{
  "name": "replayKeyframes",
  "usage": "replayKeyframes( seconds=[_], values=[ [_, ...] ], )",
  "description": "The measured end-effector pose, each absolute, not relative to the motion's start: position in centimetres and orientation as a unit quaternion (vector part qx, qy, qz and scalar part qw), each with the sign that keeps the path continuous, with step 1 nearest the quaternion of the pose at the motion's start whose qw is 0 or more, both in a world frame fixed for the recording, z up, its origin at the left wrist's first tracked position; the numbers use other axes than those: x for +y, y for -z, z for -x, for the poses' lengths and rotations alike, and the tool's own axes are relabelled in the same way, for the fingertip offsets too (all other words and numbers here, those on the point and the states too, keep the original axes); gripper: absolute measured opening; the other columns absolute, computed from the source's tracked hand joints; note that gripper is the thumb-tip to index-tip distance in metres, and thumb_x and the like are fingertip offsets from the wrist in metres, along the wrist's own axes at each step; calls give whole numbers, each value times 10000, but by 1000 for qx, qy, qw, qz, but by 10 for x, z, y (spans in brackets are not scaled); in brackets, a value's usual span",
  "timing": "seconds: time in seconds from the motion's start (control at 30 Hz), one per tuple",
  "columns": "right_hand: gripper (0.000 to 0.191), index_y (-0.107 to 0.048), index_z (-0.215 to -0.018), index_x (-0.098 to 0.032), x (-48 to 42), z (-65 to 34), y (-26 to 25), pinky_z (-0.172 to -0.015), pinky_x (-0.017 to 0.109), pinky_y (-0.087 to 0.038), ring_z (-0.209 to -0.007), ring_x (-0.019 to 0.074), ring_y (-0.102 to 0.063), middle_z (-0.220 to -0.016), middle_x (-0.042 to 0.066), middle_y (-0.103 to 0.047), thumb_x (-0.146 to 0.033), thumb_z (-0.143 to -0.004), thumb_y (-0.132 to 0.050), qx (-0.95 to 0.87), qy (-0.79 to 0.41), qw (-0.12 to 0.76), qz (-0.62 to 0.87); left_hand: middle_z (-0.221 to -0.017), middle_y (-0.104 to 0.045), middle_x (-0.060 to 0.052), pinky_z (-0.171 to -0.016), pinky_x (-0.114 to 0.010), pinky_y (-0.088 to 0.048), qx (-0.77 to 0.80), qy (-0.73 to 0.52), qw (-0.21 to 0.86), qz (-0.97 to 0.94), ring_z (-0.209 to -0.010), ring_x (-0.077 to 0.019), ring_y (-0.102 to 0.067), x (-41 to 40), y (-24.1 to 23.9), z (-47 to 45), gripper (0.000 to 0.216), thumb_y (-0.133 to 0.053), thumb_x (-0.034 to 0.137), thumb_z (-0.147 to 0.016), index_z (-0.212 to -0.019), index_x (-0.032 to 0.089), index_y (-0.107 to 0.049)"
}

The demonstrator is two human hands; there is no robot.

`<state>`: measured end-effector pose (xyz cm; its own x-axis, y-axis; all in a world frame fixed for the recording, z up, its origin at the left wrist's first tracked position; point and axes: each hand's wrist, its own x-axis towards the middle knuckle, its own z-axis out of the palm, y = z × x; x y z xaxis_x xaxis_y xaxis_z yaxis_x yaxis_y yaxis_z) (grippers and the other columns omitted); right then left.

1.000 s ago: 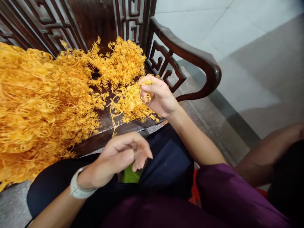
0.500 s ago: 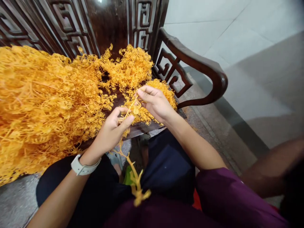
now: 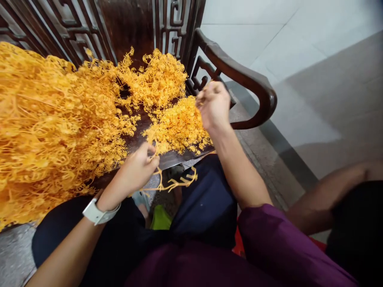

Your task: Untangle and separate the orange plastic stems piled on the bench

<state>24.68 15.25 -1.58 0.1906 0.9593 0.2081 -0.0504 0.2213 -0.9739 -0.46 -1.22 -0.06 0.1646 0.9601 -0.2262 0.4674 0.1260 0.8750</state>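
My left hand (image 3: 140,165), with a white watch (image 3: 97,211) on the wrist, pinches a yellow plastic branch (image 3: 176,184). Its bare, forked stem hangs out below my fingers toward the right, over my lap. Farther right, my right hand (image 3: 214,105) is raised beside the bench's armrest, blurred, with its fingers curled in. Whatever those fingers hold, if anything, is too small and smeared to name. Between my hands, a small pile of yellow plastic sprigs (image 3: 182,125) lies on the dark wooden seat.
A large heap of yellow plastic foliage (image 3: 60,131) covers the left of the bench, with a smaller clump (image 3: 161,77) against its carved back. The curved armrest (image 3: 248,81) bounds the right side. Another person's limb (image 3: 326,195) shows at right.
My right hand has pulled away from the left, up and right toward the armrest. The forked stem below my left hand has swung up and to the right.
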Motion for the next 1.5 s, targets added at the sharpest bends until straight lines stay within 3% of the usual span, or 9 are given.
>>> replayKeyframes(
  seconds=[0.1, 0.37, 0.6, 0.77, 0.9, 1.1, 1.2, 1.33, 1.5],
  values=[
    [388, -508, -820, -271, 184, -286, 33, -627, 301, -372, -628, 138, -453, -705, -34, -537, -590, -959, -681, -454, -323, 662, 502, -540, -444, 60, -529, -250, -209, 549, -242, 503, -622, -490, -126, -351, -15, 7, 9, 303, -653, 469, -1035, -869, 215, -646],
    [70, -722, -919, -206, 187, -292, 59, -644, 327, -361, -629, 138, -436, -677, -25, -538, -275, -912, -732, -637, -274, 482, 535, -590, -428, 48, -522, -249, -187, 529, -347, 505, -588, -519, -103, -305, -3, -2, 7, 293, -733, 480, -1002, -941, 193, -738],
    [415, -724, -1100, -178, 185, -295, 61, -762, 366, -516, -744, 185, -585, -844, 35, -671, -559, -944, -778, -700, -195, 426, 539, -605, -391, 65, -487, -256, -138, 519, -416, 528, -527, -515, -85, -242, 4, 9, 7, 214, -784, 389, -970, -1000, 178, -760],
    [522, -742, -957, -193, 124, -236, 21, -736, 285, -506, -775, 134, -596, -835, 18, -673, -691, -1041, -613, -732, -395, 415, 369, -605, -376, 64, -489, -258, -145, 503, -464, 540, -489, -525, -86, -230, 5, 11, 4, 168, -775, 334, -973, -1025, 175, -786],
    [424, -756, -948, -171, 85, -194, 5, -720, 264, -460, -776, 106, -570, -867, -1, -690, -593, -975, -785, -727, -497, 389, 271, -610, -365, 61, -495, -264, -138, 492, -465, 517, -523, -531, -86, -217, 3, 7, 1, 216, -766, 392, -995, -1001, 179, -800],
    [371, -707, -929, -167, 86, -187, 11, -800, 287, -483, -835, 133, -601, -883, 7, -676, -521, -1033, -741, -724, -501, 412, 234, -576, -374, 58, -493, -267, -225, 507, -466, 516, -510, -512, -99, -248, 2, 9, 6, 425, -718, 588, -1015, -891, 186, -775],
    [344, -662, -960, -181, 84, -189, 10, -830, 299, -493, -875, 149, -611, -923, 16, -657, -504, -1079, -672, -758, -488, 377, 213, -599, -504, 21, -528, -264, -352, 521, -446, 540, -488, -527, -119, -412, 5, 13, 8, 528, -638, 660, -1038, -829, 184, -733],
    [295, -616, -977, -194, 77, -188, 10, -797, 299, -469, -842, 148, -575, -907, 7, -602, -449, -1123, -594, -791, -450, 358, 208, -748, -617, -13, -706, -253, -492, 502, -487, 521, -489, -712, -141, -577, 9, 19, 5, 455, -704, 546, -1030, -759, 184, -665],
    [212, -599, -1017, -206, 72, -186, 14, -733, 293, -428, -768, 144, -535, -864, -8, -599, -357, -1149, -530, -816, -418, 329, 227, -847, -667, -18, -771, -245, -494, 485, -533, 541, -433, -792, -140, -589, 9, 23, -2, 240, -731, 383, -1010, -870, 188, -749]
  ],
)
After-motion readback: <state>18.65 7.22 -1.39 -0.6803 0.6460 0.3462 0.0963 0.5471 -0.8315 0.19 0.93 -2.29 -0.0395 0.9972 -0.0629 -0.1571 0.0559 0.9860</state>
